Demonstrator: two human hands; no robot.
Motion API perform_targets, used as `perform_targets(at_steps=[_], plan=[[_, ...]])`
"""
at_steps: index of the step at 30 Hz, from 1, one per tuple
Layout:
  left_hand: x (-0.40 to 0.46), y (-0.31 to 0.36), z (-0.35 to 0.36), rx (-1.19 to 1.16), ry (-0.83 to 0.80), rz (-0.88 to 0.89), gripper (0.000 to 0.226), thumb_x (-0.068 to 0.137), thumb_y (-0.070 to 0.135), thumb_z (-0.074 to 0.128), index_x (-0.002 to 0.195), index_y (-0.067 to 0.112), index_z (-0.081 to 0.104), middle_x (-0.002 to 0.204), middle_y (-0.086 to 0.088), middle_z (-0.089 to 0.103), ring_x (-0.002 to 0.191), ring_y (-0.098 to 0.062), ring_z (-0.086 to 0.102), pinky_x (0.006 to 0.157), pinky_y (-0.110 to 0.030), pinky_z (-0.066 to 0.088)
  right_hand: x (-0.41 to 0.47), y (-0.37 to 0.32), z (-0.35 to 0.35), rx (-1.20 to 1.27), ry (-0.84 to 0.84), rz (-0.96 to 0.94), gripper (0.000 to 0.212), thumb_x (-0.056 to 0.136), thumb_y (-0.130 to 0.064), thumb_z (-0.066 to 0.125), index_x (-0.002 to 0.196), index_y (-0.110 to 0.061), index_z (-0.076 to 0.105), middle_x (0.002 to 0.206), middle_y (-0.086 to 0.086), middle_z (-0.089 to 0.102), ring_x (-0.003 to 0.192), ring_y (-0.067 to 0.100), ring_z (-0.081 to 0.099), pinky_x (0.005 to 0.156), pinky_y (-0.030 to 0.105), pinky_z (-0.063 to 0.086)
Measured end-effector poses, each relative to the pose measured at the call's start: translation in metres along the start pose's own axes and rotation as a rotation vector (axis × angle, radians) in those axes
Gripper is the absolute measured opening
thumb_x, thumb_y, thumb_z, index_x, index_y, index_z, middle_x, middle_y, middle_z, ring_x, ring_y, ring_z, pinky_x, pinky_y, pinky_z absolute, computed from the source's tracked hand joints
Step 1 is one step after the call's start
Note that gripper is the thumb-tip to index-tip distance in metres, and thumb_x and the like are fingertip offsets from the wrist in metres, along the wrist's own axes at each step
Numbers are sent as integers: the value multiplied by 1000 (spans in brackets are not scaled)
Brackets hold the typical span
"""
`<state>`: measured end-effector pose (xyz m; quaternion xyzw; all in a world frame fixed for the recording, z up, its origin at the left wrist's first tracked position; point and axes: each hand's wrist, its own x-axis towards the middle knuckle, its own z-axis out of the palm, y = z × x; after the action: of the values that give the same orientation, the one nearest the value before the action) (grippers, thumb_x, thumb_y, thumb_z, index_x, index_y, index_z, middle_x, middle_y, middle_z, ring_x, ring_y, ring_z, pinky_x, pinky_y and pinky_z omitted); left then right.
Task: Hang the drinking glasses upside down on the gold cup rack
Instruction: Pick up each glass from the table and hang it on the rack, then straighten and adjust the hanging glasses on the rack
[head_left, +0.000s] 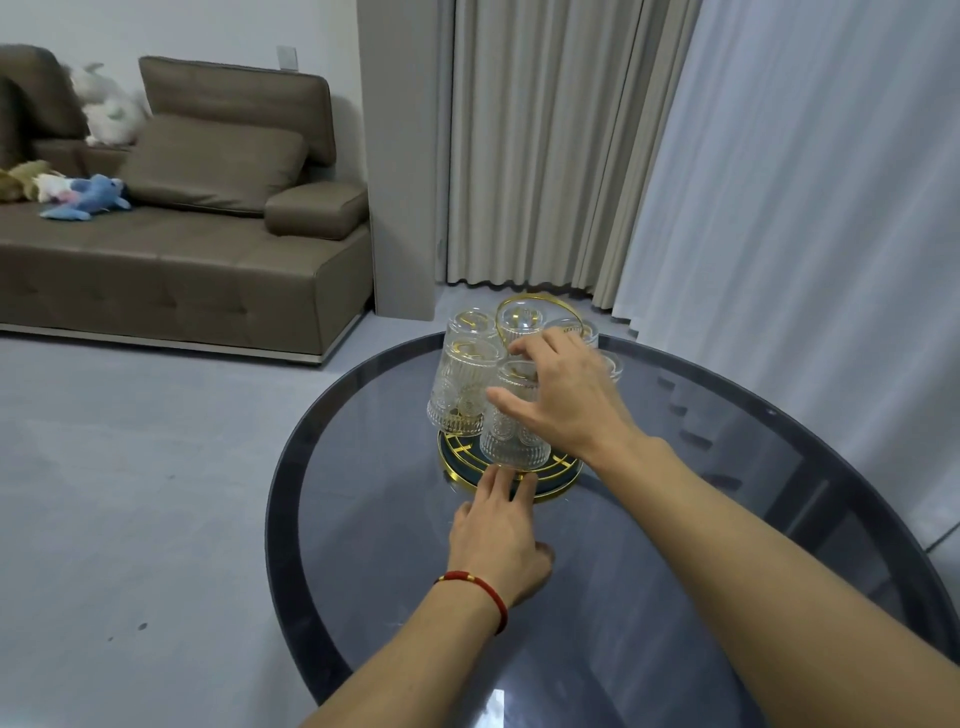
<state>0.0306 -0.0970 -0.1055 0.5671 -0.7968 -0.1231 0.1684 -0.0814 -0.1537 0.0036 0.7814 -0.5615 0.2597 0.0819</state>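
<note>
Round glass table (727, 467) bears gold cup rack (457, 470), seemingly

Ribbed clear glasses (464, 382) hung upside down on the gold rack (540, 480), nearest one (511, 431) under the right hand (563, 397).

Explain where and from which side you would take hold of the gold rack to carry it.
Grip the rack's hoop handle from above: it arches over the middle, above the upside-down glasses that ring it, so the sides are blocked.

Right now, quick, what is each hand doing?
Left hand: open, straight fingers touching the gold cup rack base.
Right hand: open, fingers spread around the nearest glass, not gripping.
</note>
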Motion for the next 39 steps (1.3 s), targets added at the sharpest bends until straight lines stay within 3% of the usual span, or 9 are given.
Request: perform_targets(at_steps=[4,8,11,13,17,22,30,39], plan=[[-2,0,5,18,22,12,79,82,29,60,153,21,27,160,-1,26,150,-22,14,112,-45,36,-7,0,-6,46,10,-23,56,94,-58,58,131,-16,60,125,2,62,117,20,55,103,38,43],[-1,3,10,-7,61,-8,75,85,37,56,153,22,28,158,-1,27,149,-21,13,113,-47,33,-27,11,-12,220,198,-6,34,98,-35,59,121,-11,65,120,4,65,115,21,59,103,41,45],[-1,7,16,15,68,-32,75,89,44,52,155,26,22,161,-3,23,151,-22,6,117,-52,27,-46,28,-14,358,399,122,26,95,-20,62,119,-13,65,119,2,63,115,17,58,102,28,44],[-1,10,21,25,84,-46,74,92,48,48,157,28,19,163,-4,20,153,-23,3,120,-53,22,-58,41,-13,417,448,259,29,91,-15,65,121,-16,64,118,0,61,111,15,57,99,22,42],[1,15,28,38,115,-49,72,94,51,44,157,27,18,166,-7,15,154,-25,0,124,-49,8,-65,58,-7,457,339,380,47,88,-19,71,132,-18,56,124,0,57,112,15,55,95,27,43],[1,14,35,81,122,-37,72,95,53,39,157,25,15,167,-9,13,154,-27,-3,124,-49,5,-49,60,-2,523,221,363,74,87,-31,77,150,-20,39,144,-1,49,128,13,49,106,31,42],[3,13,34,67,148,-30,71,95,52,40,156,23,20,165,-10,19,153,-28,4,123,-46,16,-34,55,10,540,194,285,74,87,-33,78,149,-20,41,147,-2,51,135,12,45,108,23,33],[3,12,31,79,138,-29,65,97,47,39,155,24,22,163,-9,23,153,-27,7,122,-45,20,-36,63,0,545,265,294,71,80,-35,85,140,-22,50,135,-6,61,120,10,57,103,28,46]])
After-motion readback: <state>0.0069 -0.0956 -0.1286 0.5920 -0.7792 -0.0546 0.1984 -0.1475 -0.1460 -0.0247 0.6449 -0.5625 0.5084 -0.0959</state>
